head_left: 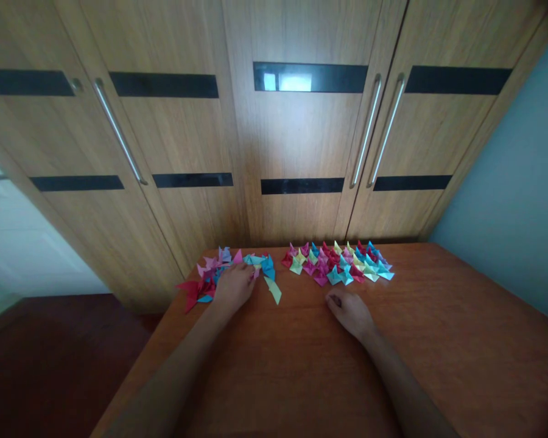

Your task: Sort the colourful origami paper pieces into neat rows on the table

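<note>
My left hand (235,286) reaches into a loose pile of folded paper pieces (210,267) on the left of the table. Its fingers are bent and closed around a small pink folded paper piece (256,274), partly hidden by the fingers. The pile mixes red, pink, lilac and blue papers, and a pale yellow-green strip (273,290) lies at its right edge. My right hand (351,311) rests on the table as a loose fist with nothing visible in it. Just beyond it, small origami pieces (333,261) with pointed tips stand in close rows, in several colours.
The reddish-brown wooden table (292,377) meets a wooden wardrobe (296,137) with long metal handles (366,131) at its back edge. A pale blue wall (511,201) runs along the right. Dark floor (64,359) shows beyond the table's left edge.
</note>
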`<state>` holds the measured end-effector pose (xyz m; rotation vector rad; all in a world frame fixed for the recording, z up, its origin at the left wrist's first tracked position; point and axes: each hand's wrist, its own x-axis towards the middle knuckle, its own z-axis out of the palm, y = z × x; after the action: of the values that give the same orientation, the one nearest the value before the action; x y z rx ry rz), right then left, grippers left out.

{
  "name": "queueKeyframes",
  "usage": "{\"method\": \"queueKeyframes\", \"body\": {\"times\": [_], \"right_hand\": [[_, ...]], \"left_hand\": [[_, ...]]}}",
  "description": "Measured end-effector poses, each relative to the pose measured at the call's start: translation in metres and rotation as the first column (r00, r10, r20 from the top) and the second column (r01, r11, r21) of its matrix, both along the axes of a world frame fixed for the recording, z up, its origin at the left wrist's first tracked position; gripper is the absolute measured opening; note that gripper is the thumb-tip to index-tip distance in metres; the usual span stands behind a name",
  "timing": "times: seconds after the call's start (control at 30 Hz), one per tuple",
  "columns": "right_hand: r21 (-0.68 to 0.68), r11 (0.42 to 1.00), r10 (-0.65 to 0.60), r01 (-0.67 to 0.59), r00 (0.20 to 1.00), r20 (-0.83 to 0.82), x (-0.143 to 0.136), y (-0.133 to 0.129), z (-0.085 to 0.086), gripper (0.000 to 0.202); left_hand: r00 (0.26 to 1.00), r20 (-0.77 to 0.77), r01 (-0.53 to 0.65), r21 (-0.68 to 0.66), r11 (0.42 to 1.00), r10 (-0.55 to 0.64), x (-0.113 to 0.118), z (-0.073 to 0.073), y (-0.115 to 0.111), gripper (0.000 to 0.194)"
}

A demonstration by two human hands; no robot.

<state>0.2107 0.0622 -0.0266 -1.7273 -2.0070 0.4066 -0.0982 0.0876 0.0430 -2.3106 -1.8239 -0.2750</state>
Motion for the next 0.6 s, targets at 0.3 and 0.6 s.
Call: {"method": "queueKeyframes", "body": {"times": [0.3,0.6], "right_hand": [[0.006,1.0,-0.001,0.001,1.0,-0.017,0.0,-0.001,0.001,0.017],[0.008,1.0,-0.002,0.002,1.0,-0.012,0.0,-0.001,0.002,0.02]], "left_hand": [[0.998,-0.058,-0.004,0.04,0.999,0.006,-0.009,-0.014,0.004,0.027],[0.999,-0.009,0.033,0.08,0.996,-0.032,-0.009,-0.015,0.001,0.028]]}}
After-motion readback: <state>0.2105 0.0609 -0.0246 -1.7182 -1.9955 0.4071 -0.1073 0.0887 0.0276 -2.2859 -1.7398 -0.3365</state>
